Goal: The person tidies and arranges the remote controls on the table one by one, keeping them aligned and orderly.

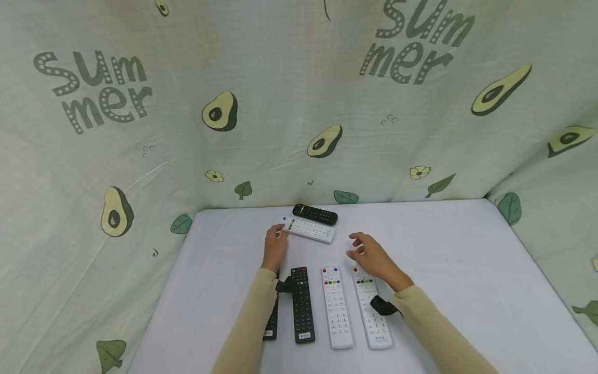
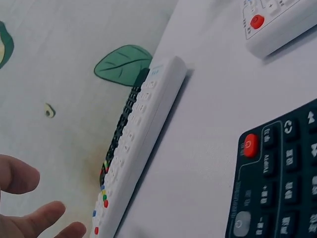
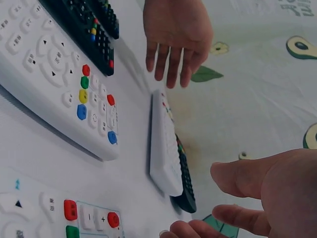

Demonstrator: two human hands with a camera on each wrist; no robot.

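My left hand [image 1: 274,248] is at the left end of a white remote control [image 1: 308,230] lying crosswise at the back of the table. In the right wrist view its fingers are straight and point down at that remote's end. A black remote control [image 1: 315,214] lies just behind the white one, nearly parallel. My right hand [image 1: 374,259] hovers by the top end of another white remote [image 1: 376,332] at the front right. Its thumb and fingers are spread apart with nothing between them, as the right wrist view shows.
Left of that front white remote lie a second white remote [image 1: 337,311] and a black remote [image 1: 302,306], lengthwise. Another black remote [image 1: 271,324] is partly hidden under my left sleeve. A printed cloth [image 1: 271,166] hangs behind the white-covered table [image 1: 448,249].
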